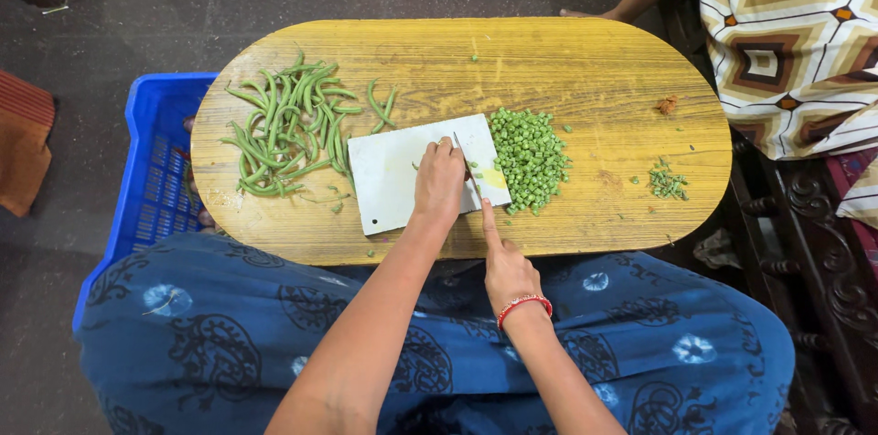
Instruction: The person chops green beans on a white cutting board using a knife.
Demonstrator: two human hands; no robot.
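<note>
A white cutting board (393, 174) lies on an oval wooden table (604, 69). My left hand (439, 186) rests curled on the board, pressing down green beans that it mostly hides. My right hand (508, 268), with a red bangle at the wrist, grips a knife (465, 161). Its index finger lies stretched along the blade, which stands just right of my left fingers. Chopped green bean pieces (529, 153) are heaped at the board's right edge. A pile of whole green beans (288, 128) lies on the table to the left of the board.
A blue plastic crate (151, 179) sits beneath the table's left end. A small heap of bean trimmings (668, 183) and an orange scrap (668, 104) lie at the right. Another person in a patterned garment (786, 42) sits at the top right, one hand (590, 13) on the table's edge.
</note>
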